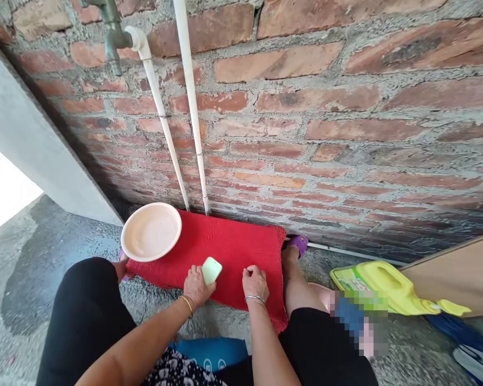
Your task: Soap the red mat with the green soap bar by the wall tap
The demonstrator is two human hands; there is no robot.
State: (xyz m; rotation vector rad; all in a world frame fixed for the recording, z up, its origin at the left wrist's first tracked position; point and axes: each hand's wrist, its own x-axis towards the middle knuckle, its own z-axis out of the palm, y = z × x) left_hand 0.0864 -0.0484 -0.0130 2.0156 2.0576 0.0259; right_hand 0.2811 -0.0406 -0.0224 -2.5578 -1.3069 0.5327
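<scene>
A red cloth or mat (pixel 231 244) lies spread out between my knees, over whatever bears it. My left hand (pixel 197 286) is closed around a pale green, flat block with rounded corners (pixel 211 270), held over the cloth; its underside is hidden, so I cannot tell its exact kind. To the right, my right hand (pixel 256 284) rests at the cloth with its fingers curled in, and what they pinch, if anything, does not show. A shallow cream basin (pixel 151 231) sits on the cloth's left end.
A brick wall (pixel 282 128) stands close behind the cloth, with white pipes (pixel 194 102) and a tap (pixel 113 40) at the left. A yellow-green jug (pixel 382 279) lies on the right, beside a brown board (pixel 459 268). Wet concrete (pixel 36 279) is at the left. Part of the right side is pixelated.
</scene>
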